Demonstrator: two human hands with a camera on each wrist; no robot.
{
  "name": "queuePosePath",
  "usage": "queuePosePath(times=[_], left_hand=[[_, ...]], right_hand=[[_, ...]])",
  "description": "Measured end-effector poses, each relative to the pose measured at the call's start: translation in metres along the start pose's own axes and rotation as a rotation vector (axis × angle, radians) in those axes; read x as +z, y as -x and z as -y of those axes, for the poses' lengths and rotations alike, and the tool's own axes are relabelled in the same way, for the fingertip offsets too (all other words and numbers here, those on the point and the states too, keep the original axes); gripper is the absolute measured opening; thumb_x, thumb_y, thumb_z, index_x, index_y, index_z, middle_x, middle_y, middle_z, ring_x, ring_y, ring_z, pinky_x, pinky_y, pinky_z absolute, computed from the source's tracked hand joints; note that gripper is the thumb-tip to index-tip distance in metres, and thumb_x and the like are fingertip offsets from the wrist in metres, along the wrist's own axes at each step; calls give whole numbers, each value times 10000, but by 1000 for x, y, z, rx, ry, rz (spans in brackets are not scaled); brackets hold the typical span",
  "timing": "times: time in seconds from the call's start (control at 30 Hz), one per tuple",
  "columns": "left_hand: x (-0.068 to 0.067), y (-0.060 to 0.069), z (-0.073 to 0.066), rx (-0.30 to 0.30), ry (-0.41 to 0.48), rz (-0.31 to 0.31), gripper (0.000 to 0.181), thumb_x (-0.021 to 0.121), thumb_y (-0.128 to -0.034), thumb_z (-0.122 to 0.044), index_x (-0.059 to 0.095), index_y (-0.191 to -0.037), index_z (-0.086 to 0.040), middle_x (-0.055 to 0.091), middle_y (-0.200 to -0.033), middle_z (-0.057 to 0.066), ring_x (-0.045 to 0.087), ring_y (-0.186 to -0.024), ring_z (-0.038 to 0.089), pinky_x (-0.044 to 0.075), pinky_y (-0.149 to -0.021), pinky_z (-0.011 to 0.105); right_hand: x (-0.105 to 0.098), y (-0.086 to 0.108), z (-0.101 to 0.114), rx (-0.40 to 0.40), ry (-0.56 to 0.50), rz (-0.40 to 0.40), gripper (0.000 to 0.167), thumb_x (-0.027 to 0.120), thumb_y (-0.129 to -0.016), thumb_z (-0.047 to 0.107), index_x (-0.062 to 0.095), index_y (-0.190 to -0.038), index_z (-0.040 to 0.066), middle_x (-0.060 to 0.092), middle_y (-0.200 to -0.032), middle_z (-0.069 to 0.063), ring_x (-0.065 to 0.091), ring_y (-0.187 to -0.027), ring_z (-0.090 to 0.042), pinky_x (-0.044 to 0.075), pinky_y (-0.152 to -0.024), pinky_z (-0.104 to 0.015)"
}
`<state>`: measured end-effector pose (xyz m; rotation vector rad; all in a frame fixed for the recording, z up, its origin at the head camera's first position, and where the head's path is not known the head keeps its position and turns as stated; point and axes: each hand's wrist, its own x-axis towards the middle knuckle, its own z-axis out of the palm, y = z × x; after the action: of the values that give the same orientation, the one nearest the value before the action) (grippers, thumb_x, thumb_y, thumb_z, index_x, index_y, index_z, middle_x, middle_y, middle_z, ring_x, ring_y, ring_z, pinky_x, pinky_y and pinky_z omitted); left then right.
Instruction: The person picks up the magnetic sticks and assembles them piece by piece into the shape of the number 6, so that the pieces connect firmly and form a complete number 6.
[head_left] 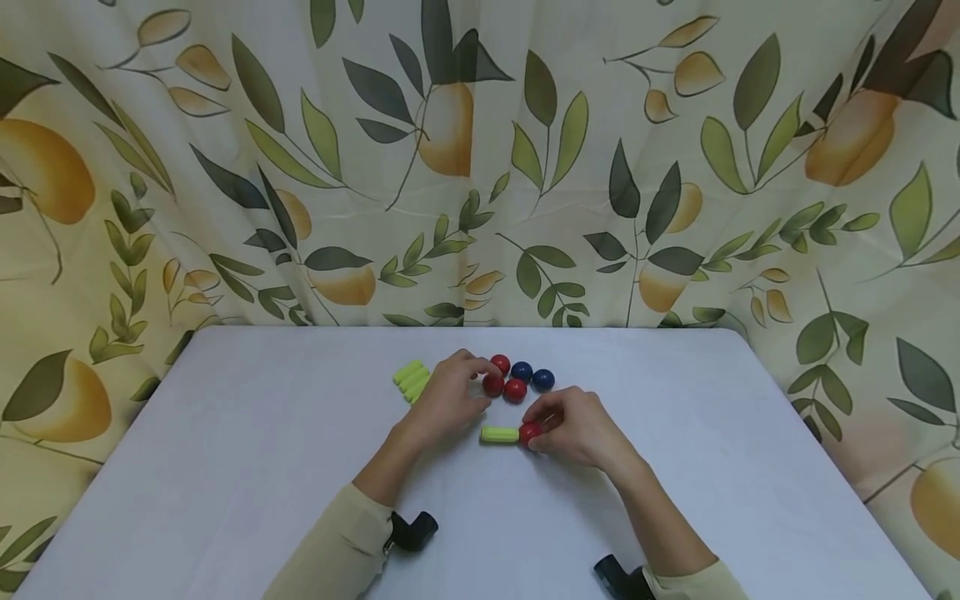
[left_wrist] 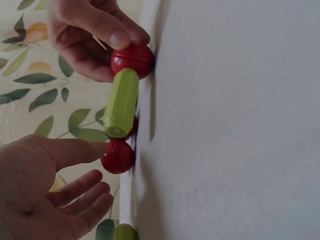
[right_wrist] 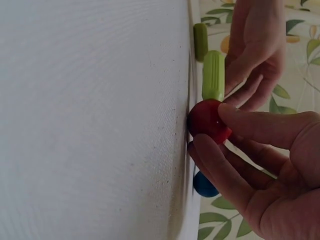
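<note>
My right hand [head_left: 581,429] pinches a glossy red ball [right_wrist: 205,120] between thumb and fingers on the white table. One end of a short, ridged light-green rod [head_left: 498,435] touches that ball, and its free end points left, with a small pale dot [left_wrist: 116,131] in it. Further back, my left hand [head_left: 450,387] has its thumb and index finger curved round another red ball [head_left: 492,384], the thumb tip against it. The other fingers [left_wrist: 90,200] of that hand hang loosely bent. Close by sit two more red balls [head_left: 515,391] and two dark blue balls [head_left: 543,380].
Several light-green rods [head_left: 409,377] lie side by side beyond my left hand, partly hidden by it. The white table [head_left: 247,467] ends at a far edge in front of a leaf-and-fruit patterned curtain [head_left: 480,242]. Black wrist cameras [head_left: 414,532] sit at both sleeves.
</note>
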<state>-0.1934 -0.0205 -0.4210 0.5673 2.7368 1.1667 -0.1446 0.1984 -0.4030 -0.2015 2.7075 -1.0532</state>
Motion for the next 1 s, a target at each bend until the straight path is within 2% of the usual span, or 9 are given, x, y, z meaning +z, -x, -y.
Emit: queuePosePath(times=[0.1, 0.27, 0.5, 0.77, 1.0], left_hand=[[3, -6, 2, -23, -17, 9, 404, 798, -891, -74, 723, -1276, -170, 621, -1282, 110, 600, -1209, 283, 542, -1042, 443], [7, -13, 6, -30, -43, 28, 427, 803, -888, -75, 722, -1292, -188, 632, -1232, 94, 605, -1152, 252, 560, -998, 399], [9, -18, 6, 0, -38, 49, 388, 793, -901, -59, 737, -1270, -166, 667, -1167, 62, 600, -1081, 209, 562, -962, 359], [8, -15, 8, 17, -34, 40, 319, 783, -903, -36, 767, -1198, -156, 661, -1090, 38, 603, -1010, 182, 567, -909, 333], [3, -4, 9, 12, 2, 58, 307, 786, -891, -16, 785, -1171, -142, 667, -1075, 27, 646, -1015, 181, 584, -924, 332]], right_hand=[[1, 0, -1, -3, -1, 5, 240, 899, -791, 104, 806, -1010, 137, 728, -929, -20, 630, -851, -178, 585, -740, -309], [1, -1, -1, -6, -10, 10, 233, 899, -792, 108, 805, -1003, 141, 728, -921, -23, 631, -842, -179, 585, -739, -306], [-1, 0, -1, 5, -8, 9, 248, 901, -789, 102, 804, -1015, 137, 728, -933, -29, 630, -868, -181, 589, -758, -315], [-1, 0, 0, 10, -11, 13, 240, 898, -794, 107, 803, -1011, 143, 729, -919, -25, 631, -855, -181, 577, -747, -310], [-1, 0, 0, 0, -6, 14, 232, 897, -794, 105, 805, -1005, 139, 734, -900, -20, 636, -839, -173, 566, -726, -295]])
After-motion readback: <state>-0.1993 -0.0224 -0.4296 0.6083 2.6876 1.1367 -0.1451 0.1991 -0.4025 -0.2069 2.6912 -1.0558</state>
